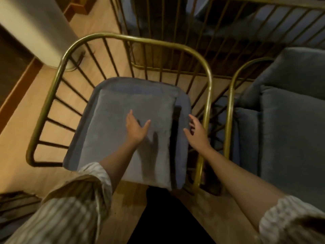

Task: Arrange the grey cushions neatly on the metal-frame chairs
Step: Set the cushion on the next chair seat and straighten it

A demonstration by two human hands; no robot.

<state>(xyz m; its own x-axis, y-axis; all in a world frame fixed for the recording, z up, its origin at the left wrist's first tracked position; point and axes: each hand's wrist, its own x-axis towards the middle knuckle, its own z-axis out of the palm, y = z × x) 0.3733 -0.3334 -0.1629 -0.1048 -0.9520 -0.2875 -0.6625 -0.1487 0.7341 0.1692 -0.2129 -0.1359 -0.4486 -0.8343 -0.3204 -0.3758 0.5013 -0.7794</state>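
Note:
A grey cushion (112, 124) lies flat on the seat of a brass metal-frame chair (65, 55) below me, shifted left so a strip of the grey seat pad (182, 106) shows along its right side. My left hand (136, 128) hovers open just above the cushion's middle, fingers spread. My right hand (197, 131) is open over the seat's right edge, beside the chair's right rail. A second metal-frame chair (232, 88) stands to the right with grey cushions (288, 131) on it.
More brass-barred chair frames (175, 23) with cushions crowd the back. A pale wall or pillar (35, 23) rises at the upper left. Wooden floor (21, 138) surrounds the chairs. Another frame's bars (15, 203) show at the lower left.

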